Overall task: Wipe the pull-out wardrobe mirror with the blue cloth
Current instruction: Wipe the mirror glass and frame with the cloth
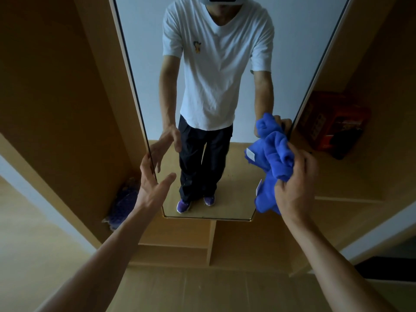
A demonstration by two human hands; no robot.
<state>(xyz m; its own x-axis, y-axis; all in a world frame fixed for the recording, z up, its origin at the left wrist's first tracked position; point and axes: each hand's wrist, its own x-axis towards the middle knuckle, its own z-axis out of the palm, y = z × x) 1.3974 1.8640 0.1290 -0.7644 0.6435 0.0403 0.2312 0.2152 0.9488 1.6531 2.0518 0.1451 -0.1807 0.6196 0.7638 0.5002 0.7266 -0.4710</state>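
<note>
Right hand [293, 188] gripped the bunched blue cloth [273, 158] at the mirror [225, 188]'s right edge, while left hand [153, 183] rested spread open on its left edge.

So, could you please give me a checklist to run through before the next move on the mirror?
1. Cloth gripped by right hand: ok.
2. Cloth spread flat for wiping: not ok, it is bunched.
3. Cloth touching mirror: cannot tell; it sits at the right edge.
4. Mirror steadied: not ok; left hand is open by the left edge, gripping nothing.
5. Mirror pulled out and facing the person: ok.
</note>
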